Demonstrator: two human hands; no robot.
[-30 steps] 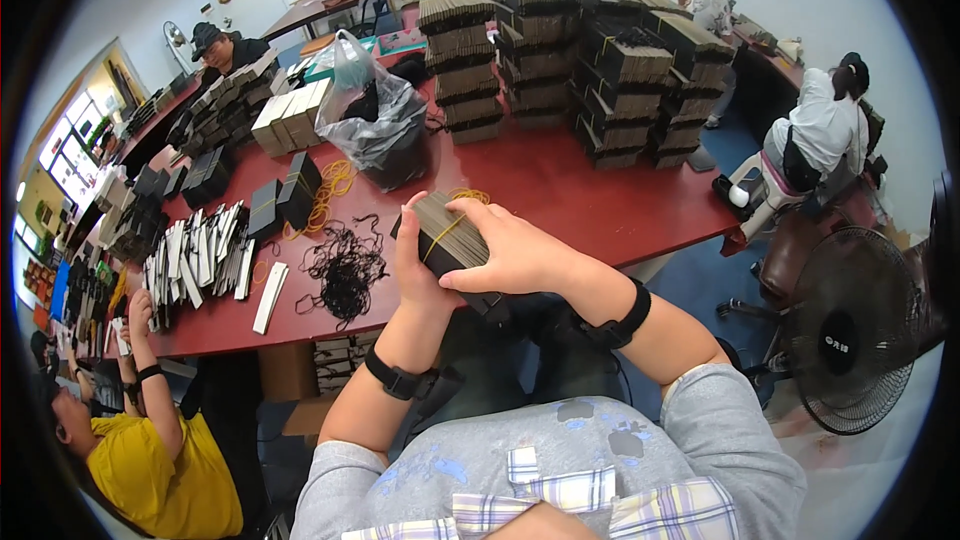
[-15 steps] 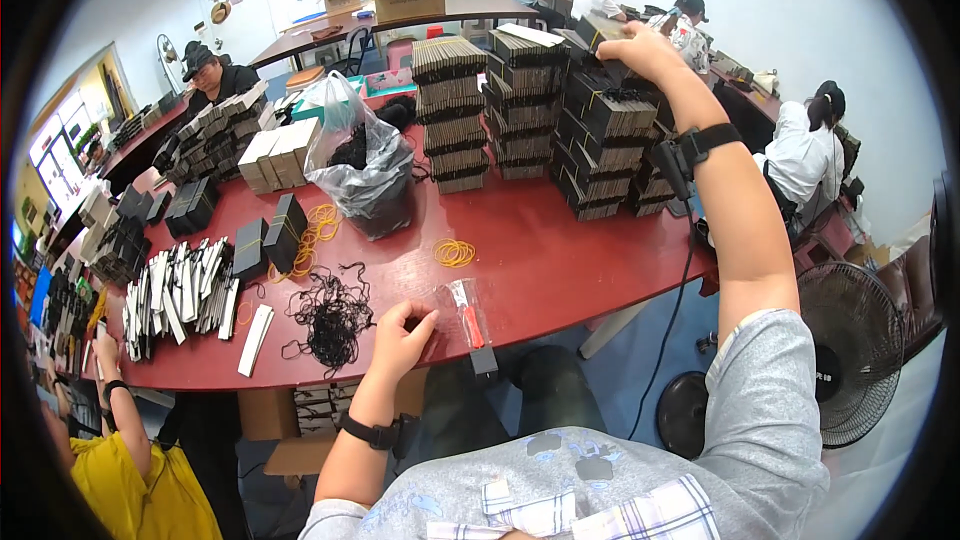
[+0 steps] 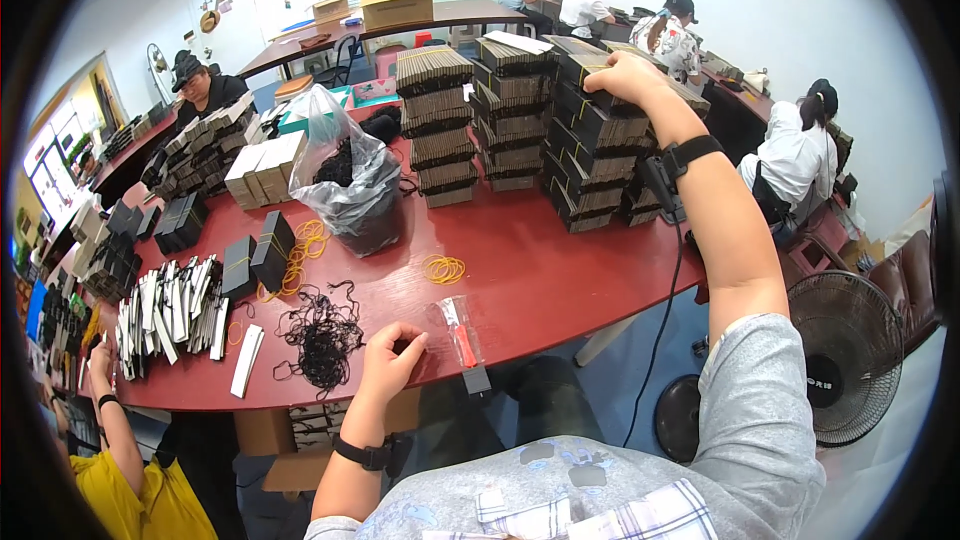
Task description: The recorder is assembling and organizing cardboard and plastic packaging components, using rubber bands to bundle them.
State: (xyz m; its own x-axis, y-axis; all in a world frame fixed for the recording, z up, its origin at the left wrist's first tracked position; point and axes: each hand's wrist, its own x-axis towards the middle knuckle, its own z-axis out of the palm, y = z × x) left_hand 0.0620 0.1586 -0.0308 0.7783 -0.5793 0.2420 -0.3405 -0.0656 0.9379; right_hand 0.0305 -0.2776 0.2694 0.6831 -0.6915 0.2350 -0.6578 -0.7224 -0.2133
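Note:
My right hand reaches far out to the top of a tall stack of black card bundles. Its fingers are closed around a bundle there, partly hidden behind the hand; the thumb side faces me. By the table's front edge, my left hand is loosely curled, with nothing visible in it. To its right lies a clear plastic sleeve with a red-orange tool and a small grey block at its near end. A tangle of black cords lies left of that hand.
Two more stacks of bundles stand left of the reached one. A plastic bag, yellow rubber bands and white strips lie on the red table. A fan stands right; co-workers sit around.
The bundle under my right hand has come down from a raised tilt onto the stack top, and that hand has lowered slightly. My left hand stays curled by the table edge. The view has shifted a little.

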